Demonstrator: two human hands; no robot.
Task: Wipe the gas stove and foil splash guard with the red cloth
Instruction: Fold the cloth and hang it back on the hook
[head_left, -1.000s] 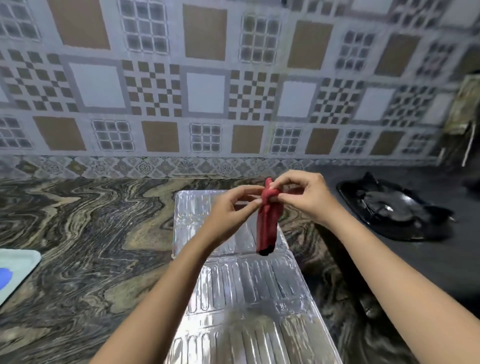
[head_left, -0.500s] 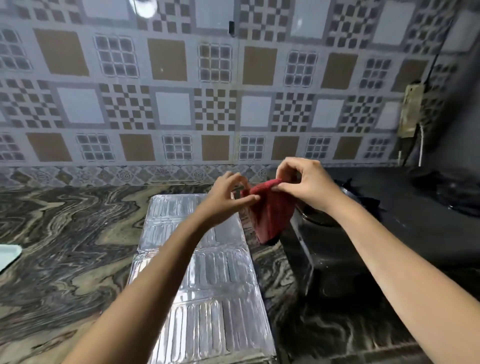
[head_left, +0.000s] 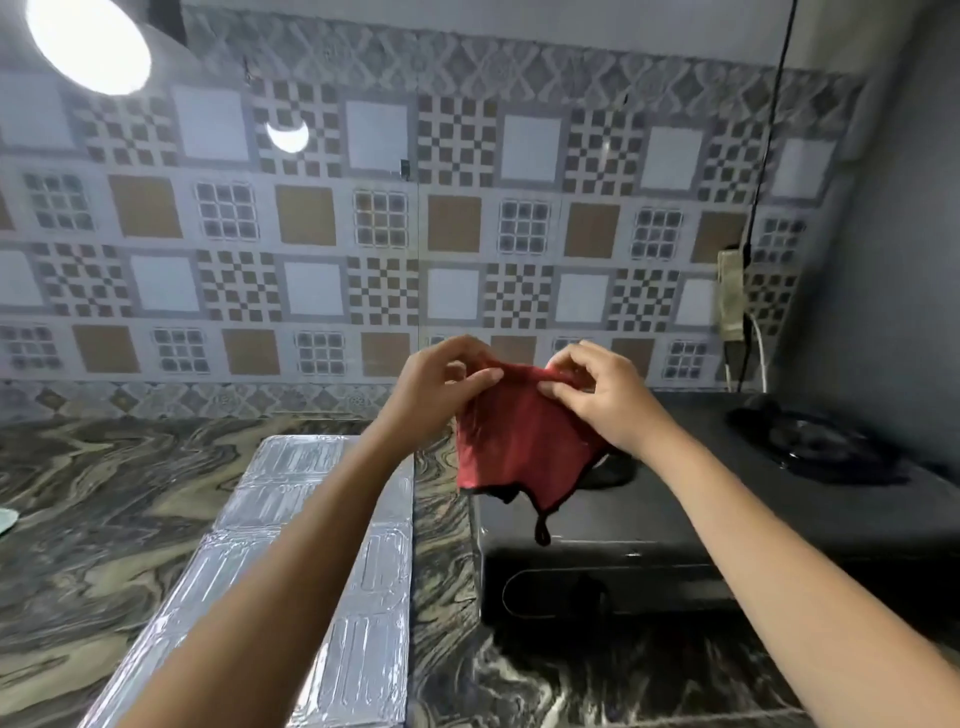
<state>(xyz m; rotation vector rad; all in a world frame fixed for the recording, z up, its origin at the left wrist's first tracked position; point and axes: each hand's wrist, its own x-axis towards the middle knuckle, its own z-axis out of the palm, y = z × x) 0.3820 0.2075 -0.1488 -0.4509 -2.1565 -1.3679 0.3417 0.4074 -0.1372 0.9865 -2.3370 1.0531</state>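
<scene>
1. Cloth (head_left: 519, 447): red, it hangs in the air between both hands, over the near left corner of the stove (head_left: 857, 514). I judge it is being spread out and that no wiping has begun.
2. The foil (head_left: 296, 457) lies flat on the counter (head_left: 104, 493), left of the stove. It looks thin and embossed, so a hard stroke could crease or tear it, or push it along the counter.
3. The left hand (head_left: 436, 389) pinches the cloth's top edge between thumb and fingers. The hold looks light, so that side could slip free.
4. The right hand (head_left: 608, 400) pinches the other end, fingers curled, with the same risk.
5. A black loop (head_left: 542, 532) dangles from the cloth's lower edge, where it could catch on the stove's edge.
6. The burner (head_left: 810, 441), far right, has raised parts that may snag the cloth. I cannot tell whether it is hot.
7. A cord (head_left: 753, 208) hangs by the wall, and a wide sweep might hook it.
</scene>
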